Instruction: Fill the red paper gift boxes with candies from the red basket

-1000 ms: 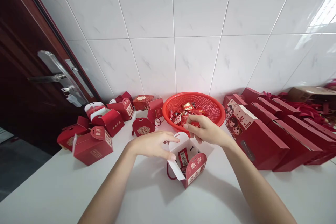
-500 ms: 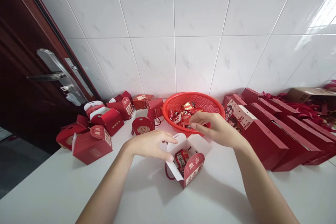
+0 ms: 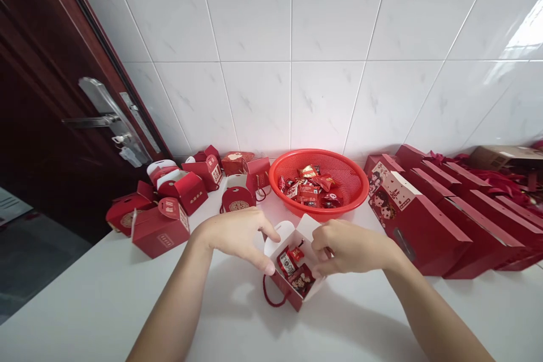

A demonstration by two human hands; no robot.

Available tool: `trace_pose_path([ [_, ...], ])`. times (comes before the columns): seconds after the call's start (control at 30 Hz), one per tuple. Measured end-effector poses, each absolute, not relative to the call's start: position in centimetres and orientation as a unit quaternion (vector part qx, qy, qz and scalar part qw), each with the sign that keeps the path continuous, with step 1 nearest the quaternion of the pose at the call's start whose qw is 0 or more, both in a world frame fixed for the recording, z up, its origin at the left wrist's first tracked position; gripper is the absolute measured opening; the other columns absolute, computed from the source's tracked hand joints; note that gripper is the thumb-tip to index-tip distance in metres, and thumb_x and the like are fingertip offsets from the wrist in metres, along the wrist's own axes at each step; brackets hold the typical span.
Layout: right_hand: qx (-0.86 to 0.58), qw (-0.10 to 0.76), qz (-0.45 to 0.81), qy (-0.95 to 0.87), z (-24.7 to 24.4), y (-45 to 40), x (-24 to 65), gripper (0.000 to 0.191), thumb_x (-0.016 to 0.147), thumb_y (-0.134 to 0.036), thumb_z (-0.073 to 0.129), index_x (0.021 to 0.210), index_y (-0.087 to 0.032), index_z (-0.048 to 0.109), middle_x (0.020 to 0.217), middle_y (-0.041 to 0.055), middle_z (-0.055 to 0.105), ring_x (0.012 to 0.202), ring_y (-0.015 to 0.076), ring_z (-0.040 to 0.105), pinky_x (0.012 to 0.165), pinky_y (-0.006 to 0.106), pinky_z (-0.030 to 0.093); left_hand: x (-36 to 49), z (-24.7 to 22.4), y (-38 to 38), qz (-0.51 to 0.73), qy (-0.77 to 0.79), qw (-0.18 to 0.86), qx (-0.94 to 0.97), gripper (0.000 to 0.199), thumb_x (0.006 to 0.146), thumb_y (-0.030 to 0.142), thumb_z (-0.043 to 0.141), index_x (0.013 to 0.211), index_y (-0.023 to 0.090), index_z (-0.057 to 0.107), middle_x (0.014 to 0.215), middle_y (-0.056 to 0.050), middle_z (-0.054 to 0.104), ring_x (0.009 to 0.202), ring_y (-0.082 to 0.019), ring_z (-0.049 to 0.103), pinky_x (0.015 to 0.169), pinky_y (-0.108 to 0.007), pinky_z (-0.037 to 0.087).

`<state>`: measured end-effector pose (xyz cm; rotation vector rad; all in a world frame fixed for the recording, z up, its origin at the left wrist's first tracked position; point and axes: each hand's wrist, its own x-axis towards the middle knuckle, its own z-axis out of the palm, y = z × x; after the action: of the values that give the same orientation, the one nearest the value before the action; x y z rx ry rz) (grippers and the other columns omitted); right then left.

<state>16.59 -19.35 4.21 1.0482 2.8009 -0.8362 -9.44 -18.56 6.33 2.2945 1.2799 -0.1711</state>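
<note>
An open red gift box (image 3: pixel 292 293) with white inner walls stands on the white table, with several wrapped candies (image 3: pixel 292 264) inside and a dark red cord handle on its left. My left hand (image 3: pixel 241 237) is at the box's left side, thumb and fingers apart, holding nothing. My right hand (image 3: pixel 339 246) is at the right side, its fingers curled around the edge of the box's right flap. Behind the box, a red plastic basket (image 3: pixel 360 195) contains more wrapped candies.
Several small red boxes (image 3: pixel 159 232) stand at the left. Larger red gift bags (image 3: pixel 428 226) fill the right side, with red ribbons and a cardboard box (image 3: pixel 498 155) behind. A tiled wall (image 3: pixel 322 22) backs the table; a dark red door (image 3: pixel 38 56) is at left.
My right hand has moved down from the basket's front edge to the box's right flap. The box's near rounded flap no longer stands up in front, and more candies show. The view has shifted slightly left.
</note>
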Motion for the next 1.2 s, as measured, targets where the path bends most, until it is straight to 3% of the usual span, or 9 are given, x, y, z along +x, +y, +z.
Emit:
trace_pose_path([
  [0.2,0.456,-0.027,-0.119,0.882,3.8,-21.9,17.6,0.031,0.075,-0.036,0.083,0.092,-0.02,0.061,0.089,0.0017,0.058,0.076,0.0176,0.052,0.061,0.026,0.033,-8.2,6.5,-18.3,-0.062,0.477,0.257,0.838,0.035,0.072,0.048,0.075,0.097,0.023,0.079,0.093,-0.003,0.075,0.092,-0.024,0.066,0.07,-0.025,0.043],
  [0.4,0.458,-0.053,-0.073,0.884,3.7,-23.3,17.5,0.032,0.074,-0.026,0.083,0.086,-0.02,0.054,0.091,0.0021,0.057,0.077,0.0186,0.052,0.065,0.028,0.036,-6.5,5.9,-18.1,-0.058,0.493,0.248,0.832,0.018,0.074,0.038,0.069,0.076,0.021,0.063,0.074,0.001,0.062,0.071,-0.018,0.057,0.056,-0.027,0.032],
  [0.5,0.383,-0.056,-0.11,0.915,3.4,-23.4,17.2,0.023,0.08,-0.018,0.074,0.08,-0.02,0.052,0.084,0.0,0.058,0.075,0.0167,0.051,0.068,0.028,0.036,-6.0,5.4,-18.2,-0.054,0.507,0.228,0.829,0.022,0.072,0.038,0.069,0.081,0.022,0.057,0.08,0.001,0.061,0.075,-0.019,0.056,0.055,-0.028,0.03],
  [0.6,0.352,-0.041,-0.14,0.924,3.1,-23.4,16.7,0.027,0.083,-0.017,0.069,0.071,-0.02,0.045,0.073,-0.0019,0.053,0.065,0.0132,0.044,0.063,0.028,0.032,-5.8,5.1,-18.3,-0.046,0.52,0.22,0.824,0.033,0.07,0.036,0.07,0.098,0.025,0.058,0.091,-0.001,0.061,0.086,-0.023,0.057,0.058,-0.027,0.033],
  [0.7,0.349,-0.031,-0.172,0.921,2.8,-23.0,16.7,0.034,0.086,-0.029,0.071,0.068,-0.02,0.043,0.068,-0.0028,0.049,0.06,0.0122,0.039,0.058,0.027,0.028,-5.6,4.7,-18.4,-0.032,0.516,0.228,0.825,0.048,0.068,0.031,0.07,0.113,0.027,0.052,0.097,-0.002,0.062,0.086,-0.023,0.059,0.06,-0.027,0.035],
  [0.77,0.347,-0.036,-0.201,0.916,2.5,-22.7,16.8,0.038,0.087,-0.044,0.071,0.07,-0.02,0.048,0.068,-0.0022,0.05,0.061,0.0127,0.041,0.056,0.027,0.028,-5.4,4.6,-18.5,-0.03,0.516,0.227,0.825,0.049,0.068,0.028,0.07,0.113,0.027,0.05,0.096,-0.001,0.062,0.082,-0.022,0.058,0.058,-0.028,0.034],
  [0.93,0.316,-0.049,-0.273,0.907,2.2,-21.4,17.8,0.046,0.078,-0.063,0.074,0.083,-0.019,0.061,0.078,0.0017,0.062,0.068,0.0152,0.053,0.057,0.026,0.033,-5.0,4.6,-18.7,-0.036,0.477,0.218,0.851,0.023,0.07,0.027,0.068,0.081,0.023,0.048,0.085,0.001,0.061,0.071,-0.017,0.053,0.054,-0.029,0.03],
  [1.1,0.279,-0.052,-0.319,0.904,2.3,-20.3,18.6,0.027,0.085,-0.044,0.072,0.087,-0.018,0.064,0.084,0.0027,0.068,0.072,0.0156,0.059,0.061,0.026,0.039,-5.0,4.8,-19.0,-0.055,0.437,0.265,0.858,0.036,0.071,0.051,0.074,0.082,0.022,0.056,0.083,0.001,0.062,0.074,-0.019,0.055,0.057,-0.029,0.033],
  [1.2,0.277,-0.071,-0.348,0.892,2.2,-19.9,18.6,0.009,0.089,-0.027,0.065,0.088,-0.018,0.063,0.088,0.0021,0.071,0.075,0.014,0.062,0.065,0.025,0.041,-5.2,5.0,-19.2,-0.072,0.405,0.295,0.863,0.033,0.077,0.05,0.07,0.095,0.023,0.066,0.088,-0.001,0.066,0.08,-0.021,0.059,0.061,-0.028,0.036],
])
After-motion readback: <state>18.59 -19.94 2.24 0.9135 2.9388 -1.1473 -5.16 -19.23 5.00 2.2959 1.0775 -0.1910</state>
